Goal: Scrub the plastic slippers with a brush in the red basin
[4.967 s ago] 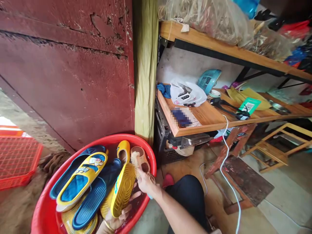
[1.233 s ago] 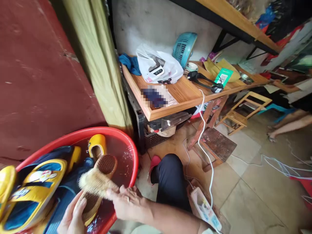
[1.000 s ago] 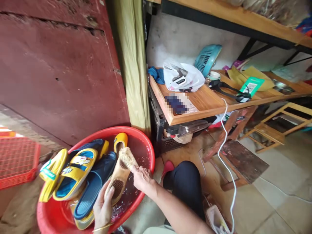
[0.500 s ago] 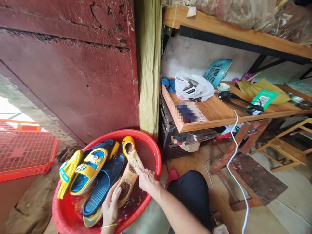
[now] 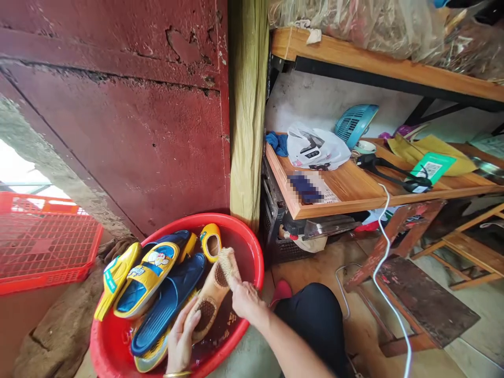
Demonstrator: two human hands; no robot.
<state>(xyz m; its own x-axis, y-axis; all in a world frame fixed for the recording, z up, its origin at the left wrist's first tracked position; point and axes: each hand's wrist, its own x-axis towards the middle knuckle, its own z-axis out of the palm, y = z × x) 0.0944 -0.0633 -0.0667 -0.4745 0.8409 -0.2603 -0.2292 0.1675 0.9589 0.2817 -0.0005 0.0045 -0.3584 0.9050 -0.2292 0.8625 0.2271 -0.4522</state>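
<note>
I have a red basin (image 5: 258,278) of water on the floor (image 5: 240,354), by a yellow post (image 5: 248,131). Blue slippers (image 5: 167,310) and yellow slippers (image 5: 144,275) lie in it. A tan bristle brush (image 5: 214,289) sits above the water, left grip (image 5: 181,338) pressed against its lower end, right grip (image 5: 246,299) pinching its upper end.

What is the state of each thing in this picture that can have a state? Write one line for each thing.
Left hand: holding the tan slipper above the water.
Right hand: gripping the bristle brush against the slipper.
Red basin: holding water and slippers.
Navy slipper: lying in the basin, sole down.
White plastic bag: full, on the shelf.
Red panel: paint peeling.
</note>
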